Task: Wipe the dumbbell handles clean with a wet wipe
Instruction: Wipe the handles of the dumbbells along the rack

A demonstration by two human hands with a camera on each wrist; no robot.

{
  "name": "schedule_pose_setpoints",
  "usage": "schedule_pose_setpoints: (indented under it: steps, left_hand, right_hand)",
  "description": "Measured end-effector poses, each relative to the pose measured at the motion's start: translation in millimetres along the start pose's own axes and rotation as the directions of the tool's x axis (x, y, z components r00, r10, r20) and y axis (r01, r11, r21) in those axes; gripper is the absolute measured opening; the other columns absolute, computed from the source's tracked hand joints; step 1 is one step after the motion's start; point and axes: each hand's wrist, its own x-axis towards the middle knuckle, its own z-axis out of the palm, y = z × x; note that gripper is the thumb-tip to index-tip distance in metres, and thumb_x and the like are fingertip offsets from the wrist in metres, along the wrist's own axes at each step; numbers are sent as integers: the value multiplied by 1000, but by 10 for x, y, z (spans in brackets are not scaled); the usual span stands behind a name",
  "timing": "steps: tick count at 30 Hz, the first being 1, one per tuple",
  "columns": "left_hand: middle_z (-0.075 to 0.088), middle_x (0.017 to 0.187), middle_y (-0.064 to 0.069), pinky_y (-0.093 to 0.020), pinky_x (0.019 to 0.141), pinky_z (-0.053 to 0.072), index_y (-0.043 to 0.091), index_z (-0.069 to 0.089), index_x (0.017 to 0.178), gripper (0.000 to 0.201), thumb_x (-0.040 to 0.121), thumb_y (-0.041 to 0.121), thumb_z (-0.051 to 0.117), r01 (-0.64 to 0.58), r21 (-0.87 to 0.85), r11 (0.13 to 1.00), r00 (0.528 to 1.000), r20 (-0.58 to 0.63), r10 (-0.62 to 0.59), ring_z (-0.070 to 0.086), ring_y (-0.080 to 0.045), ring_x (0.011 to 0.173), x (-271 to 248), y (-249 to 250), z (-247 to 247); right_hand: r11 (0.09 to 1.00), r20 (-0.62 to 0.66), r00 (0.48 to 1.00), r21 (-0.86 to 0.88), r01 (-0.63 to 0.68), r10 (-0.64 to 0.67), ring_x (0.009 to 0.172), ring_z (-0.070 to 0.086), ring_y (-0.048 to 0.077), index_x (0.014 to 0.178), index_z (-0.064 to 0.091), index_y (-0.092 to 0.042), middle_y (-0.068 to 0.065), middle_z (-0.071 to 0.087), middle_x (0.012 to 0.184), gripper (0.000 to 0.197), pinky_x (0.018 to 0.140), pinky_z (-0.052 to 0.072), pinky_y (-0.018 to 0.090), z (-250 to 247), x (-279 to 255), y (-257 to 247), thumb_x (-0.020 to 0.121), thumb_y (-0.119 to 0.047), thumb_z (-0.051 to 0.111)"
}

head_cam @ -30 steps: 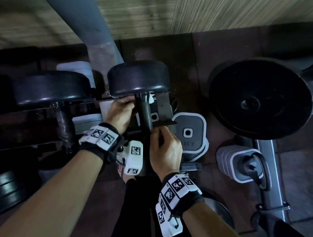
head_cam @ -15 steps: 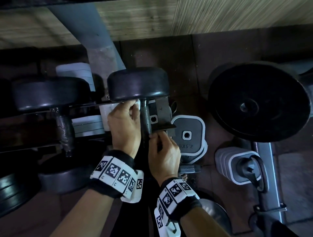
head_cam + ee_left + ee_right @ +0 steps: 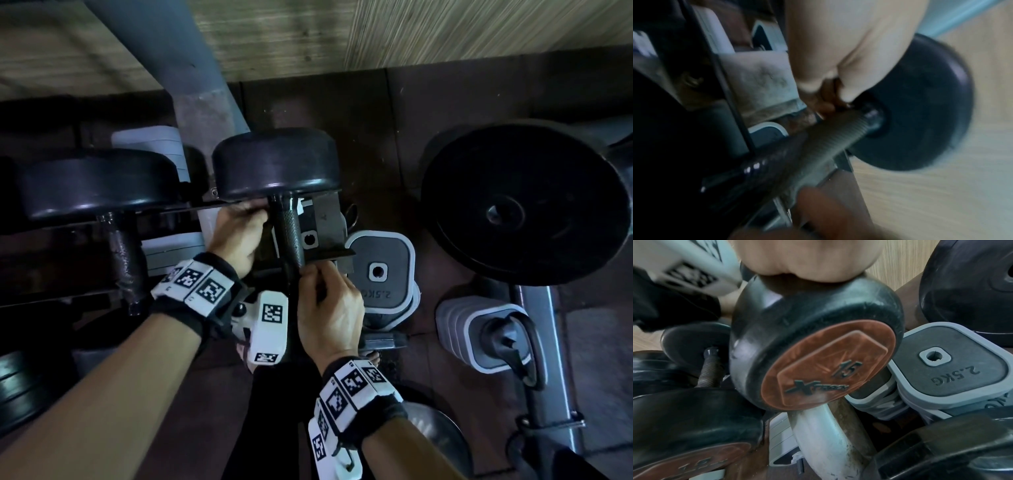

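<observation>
A black dumbbell lies on the rack with its far head (image 3: 274, 164) away from me and its knurled handle (image 3: 290, 236) running toward me. My left hand (image 3: 258, 214) curls against the handle's top end by the collar, also seen in the left wrist view (image 3: 828, 102). The wet wipe is hidden under its fingers. My right hand (image 3: 313, 277) grips the handle's lower end. In the right wrist view that hand (image 3: 807, 261) sits above the near head, whose copper plate (image 3: 828, 369) reads 15.
A second dumbbell (image 3: 96, 185) lies to the left on the same rack. A large black weight plate (image 3: 524, 205) leans at the right. Grey 2.5 KG plates (image 3: 380, 270) and a stacked grey weight (image 3: 489, 335) sit on the floor. A grey post (image 3: 164, 51) rises behind.
My left hand has rolled back to the left side of the handle's top, and the white wipe seen half a second ago is covered. My right hand keeps its hold.
</observation>
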Motion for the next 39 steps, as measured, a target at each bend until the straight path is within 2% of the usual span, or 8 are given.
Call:
schedule_pose_setpoints:
  steps: [5,9,14,20,24,28,32,39]
  left_hand:
    - [73,90,4,-16,78,49,13,77,92,17,94,6,61,-267,350,898,923,-175,343,67,-8,82,-243,10,-16]
    - [69,105,4,6,81,36,5,73,111,20,97,9,61,-471,525,709,826,-19,563,61,6,93,-549,129,-132]
    - [73,103,13,-5,86,45,19,75,108,18,95,24,64,-468,433,770,883,210,419,63,11,93,-721,228,-309]
    - [73,90,10,-9,78,48,13,73,106,15,95,16,62,-408,268,873,899,284,333,68,-1,84,-893,285,-453]
    - [72,98,7,-23,82,50,20,71,107,17,99,26,57,-476,653,588,842,146,519,67,-13,92,-841,29,-954]
    - [68,94,-15,-51,79,39,11,71,104,38,94,34,43,-220,944,245,811,38,584,54,-42,89,-818,-348,-1583]
    - [67,90,-15,-51,77,40,9,72,103,38,96,33,43,-196,956,217,773,15,634,54,-41,86,-797,-502,-1668]
    - [68,83,-14,-47,73,40,8,71,100,32,95,30,48,-204,940,273,727,-41,685,56,-39,81,-801,-504,-1628]
  right_hand:
    - [1000,5,1000,-12,18,-18,58,58,26,78,63,-15,1,63,65,27,52,46,38,15,-2,21,91,-32,47]
    - [996,43,998,82,-39,36,66,64,12,98,69,-21,-8,70,76,19,58,49,27,-35,50,-23,95,-31,53]
    - [918,253,966,393,-53,-52,104,62,17,137,55,-22,1,61,116,38,87,50,21,-114,430,-20,100,-27,57]
    - [950,466,876,310,-27,-127,104,62,16,106,69,-15,2,60,118,18,90,53,29,-169,699,-87,95,-29,68]
    - [943,437,889,220,-251,135,72,68,22,86,68,-23,6,73,82,17,71,56,48,-118,881,94,88,-39,70]
    - [965,438,874,51,-255,208,60,59,16,75,67,-14,2,64,64,17,63,52,41,23,1125,199,92,-17,68]
    - [997,572,816,-21,-80,78,86,68,30,97,71,-3,14,71,92,21,81,57,52,215,1294,115,88,0,52]
    - [997,539,841,23,-76,52,68,61,11,95,72,-7,11,71,79,15,75,56,46,11,988,290,97,-6,58]
